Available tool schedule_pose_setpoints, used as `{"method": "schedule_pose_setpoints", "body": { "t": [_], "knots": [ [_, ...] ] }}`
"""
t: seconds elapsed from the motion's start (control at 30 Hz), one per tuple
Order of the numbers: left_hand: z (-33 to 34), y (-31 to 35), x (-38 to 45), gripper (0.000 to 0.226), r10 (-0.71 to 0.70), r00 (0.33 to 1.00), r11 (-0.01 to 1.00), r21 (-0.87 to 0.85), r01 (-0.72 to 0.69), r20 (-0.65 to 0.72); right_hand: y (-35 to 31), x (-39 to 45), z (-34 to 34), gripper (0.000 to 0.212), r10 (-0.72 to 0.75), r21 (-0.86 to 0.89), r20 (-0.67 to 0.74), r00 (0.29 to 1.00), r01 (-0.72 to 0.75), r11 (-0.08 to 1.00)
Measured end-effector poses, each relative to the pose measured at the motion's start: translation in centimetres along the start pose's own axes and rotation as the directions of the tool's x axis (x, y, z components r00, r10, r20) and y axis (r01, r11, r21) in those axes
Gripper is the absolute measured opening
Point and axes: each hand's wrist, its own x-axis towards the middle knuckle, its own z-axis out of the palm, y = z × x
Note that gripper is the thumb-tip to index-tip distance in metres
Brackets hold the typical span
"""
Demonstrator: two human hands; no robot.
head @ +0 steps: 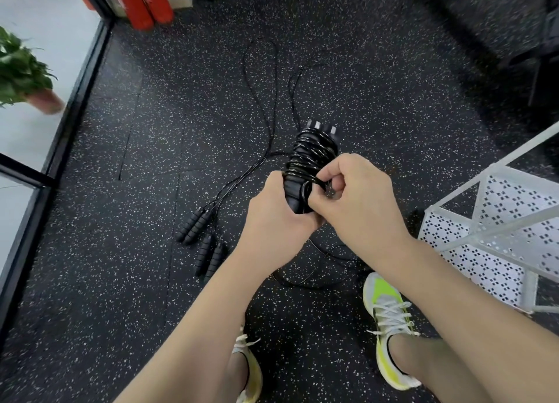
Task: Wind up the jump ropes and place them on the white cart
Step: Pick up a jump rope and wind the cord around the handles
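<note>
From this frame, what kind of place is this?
Probably a gym or fitness studio. The floor is black speckled rubber, red punching-bag-like cylinders stand at the back, and jump ropes lie on the floor while the hands wind another one beside a white cart.

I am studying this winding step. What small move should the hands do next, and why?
Probably tuck the last bit of cord under the coils. The left hand grips the wound jump rope, already wrapped many times, and the right hand pinches a short loop at its lower end. The white cart stands just to the right.
</note>
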Motion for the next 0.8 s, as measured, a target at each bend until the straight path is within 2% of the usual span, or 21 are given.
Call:
{"method": "schedule_pose_setpoints", "body": {
  "t": [0.13,0.17,0.23,0.3,0.33,0.5,0.63,0.8],
  "knots": [
    [-1.1,0.1,0.1,0.049,0.018,0.995,1.0,-0.022,-0.016,0.096,-0.4,0.0,-0.3,0.013,-0.015,0.016,0.0,1.0,0.015,1.0],
    [-1.3,-0.1,0.1,0.05,0.02,0.987,0.996,-0.094,-0.005,0.159,-0.4,0.1,-0.4,0.013,-0.014,0.025,0.009,1.0,0.014,1.0],
    [-1.7,-0.5,0.0,0.05,0.051,0.958,0.936,-0.349,0.053,0.284,-0.5,0.2,-0.8,0.014,-0.002,0.054,0.024,1.0,0.001,0.999],
    [-1.7,-0.9,0.0,0.048,0.058,0.942,0.831,-0.539,0.138,0.331,-0.5,0.3,-1.2,0.014,0.017,0.123,0.064,0.998,-0.025,0.992],
    [-1.7,-0.9,0.1,0.049,0.046,0.942,0.803,-0.574,0.164,0.334,-0.5,0.3,-1.2,0.015,0.02,0.16,0.089,0.996,-0.035,0.987],
    [-1.0,-1.0,0.2,0.049,0.034,0.962,0.789,-0.598,0.142,0.273,-0.1,0.5,-1.1,0.016,0.001,0.187,0.089,0.996,-0.018,0.982],
    [-0.5,-0.6,0.1,0.045,0.037,0.975,0.795,-0.598,0.105,0.22,0.5,0.8,-1.4,0.016,-0.057,0.14,0.1,0.993,0.043,0.989],
    [-0.2,-0.3,-0.2,0.021,0.02,0.984,0.811,-0.579,0.089,0.178,0.9,0.8,-1.6,0.016,-0.117,0.087,0.115,0.986,0.108,0.99]
  ]
}}
